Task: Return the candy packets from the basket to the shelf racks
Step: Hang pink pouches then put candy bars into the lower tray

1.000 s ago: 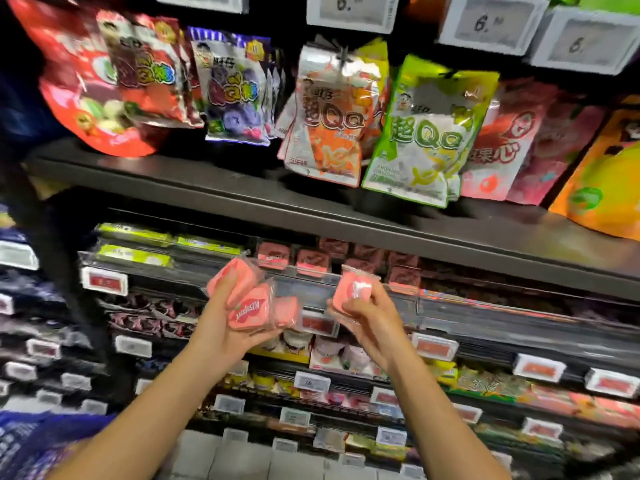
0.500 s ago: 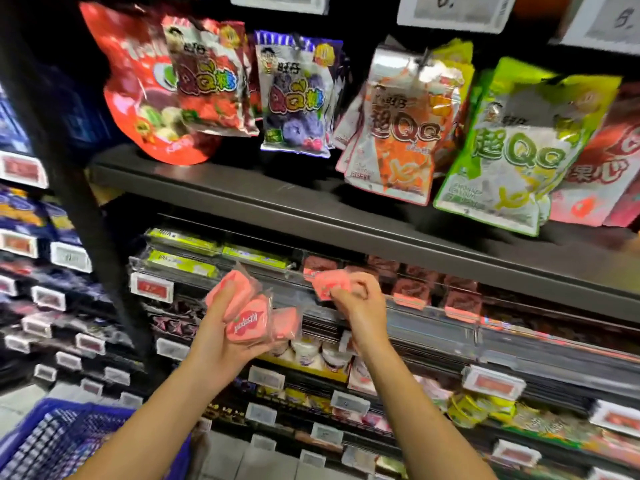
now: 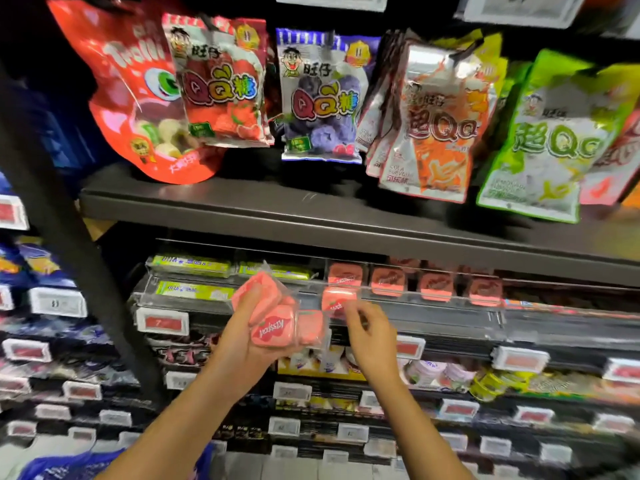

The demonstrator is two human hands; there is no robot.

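Note:
My left hand (image 3: 242,344) grips a bunch of pink candy packets (image 3: 273,323), three showing, in front of the middle shelf rack. My right hand (image 3: 370,337) hovers just right of them with fingers apart and nothing in it. Just above its fingertips a pink packet (image 3: 337,299) sits in the clear-fronted rack (image 3: 433,303), at the left end of a row of matching pink packets (image 3: 388,282). A corner of the blue basket (image 3: 69,467) shows at the bottom left.
A dark shelf board (image 3: 311,216) juts out above the rack, with hanging candy bags (image 3: 322,98) over it. Green packets (image 3: 194,289) fill the rack's left part. A black upright post (image 3: 69,258) stands left. Lower shelves carry price tags and small sweets.
My right hand put its pink packet into the rack, let go and drew back down, fingers now apart. The left hand kept its packets. The view shifted, so the shelves slid right.

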